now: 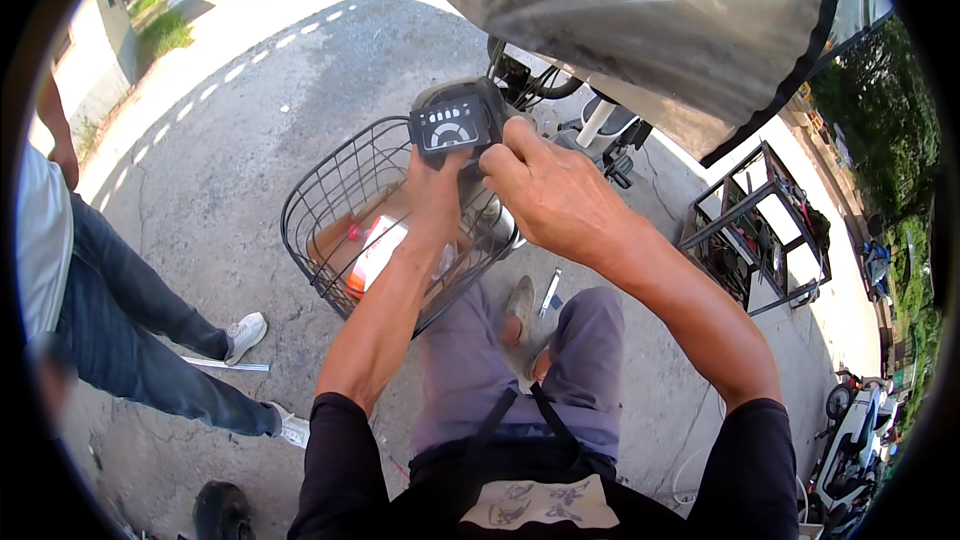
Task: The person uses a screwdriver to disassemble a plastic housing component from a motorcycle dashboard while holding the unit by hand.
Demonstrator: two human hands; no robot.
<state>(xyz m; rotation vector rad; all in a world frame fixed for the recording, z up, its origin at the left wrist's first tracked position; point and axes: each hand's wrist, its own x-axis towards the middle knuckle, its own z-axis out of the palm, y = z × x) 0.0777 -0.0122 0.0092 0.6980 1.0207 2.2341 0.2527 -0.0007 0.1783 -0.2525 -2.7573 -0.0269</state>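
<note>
My left hand (436,188) is wrapped round the lower side of a black electric-bike display unit (450,126), whose dark screen shows a pale curved gauge and faces up at me. At the unit's right edge, my right hand (545,180) is closed, fingers curled and thumb pressed in; anything between those fingers is hidden. Beneath both hands sits a black wire basket (287,215). A piece of brown cardboard (330,236) and a white and orange package (376,252) lie in it.
A grey sheet cover (640,20) hangs over the vehicle ahead. To the left stands a person in jeans (125,310). A metal rack (755,230) holding tools stands at the right, with a parked scooter (850,450) further back. A metal strip (550,292) lies near my feet.
</note>
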